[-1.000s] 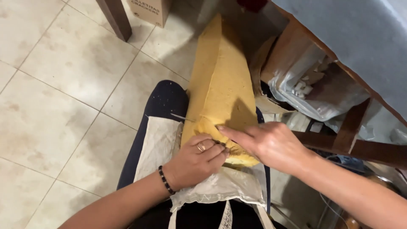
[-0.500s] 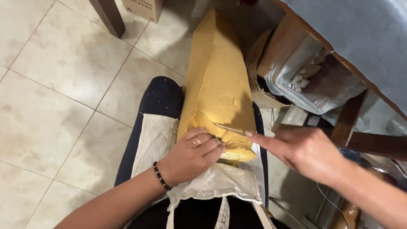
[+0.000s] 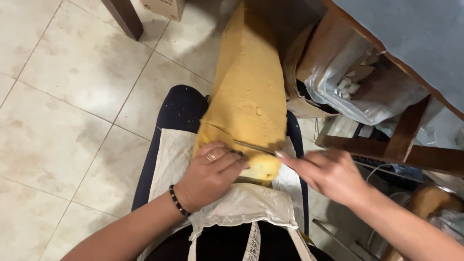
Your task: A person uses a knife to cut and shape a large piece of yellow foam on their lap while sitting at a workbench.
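Foam block point(image 3: 249, 92) pinned by curled left hand point(image 3: 208, 176) | right hand point(image 3: 333, 174) gripped thin blade point(image 3: 253, 146) just beyond fingertips | judged best: short strokes clear of them

A brown cardboard box point(image 3: 164, 7) stood on the tiled floor at the top edge, beside a dark wooden leg. A clear plastic bag point(image 3: 360, 94) holding white pieces sat under the table at right. No screens showed.

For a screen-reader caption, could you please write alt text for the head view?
A person's left hand pins the near end of a long yellow foam block on their lap while the right hand draws a thin blade across it, above a tiled floor.
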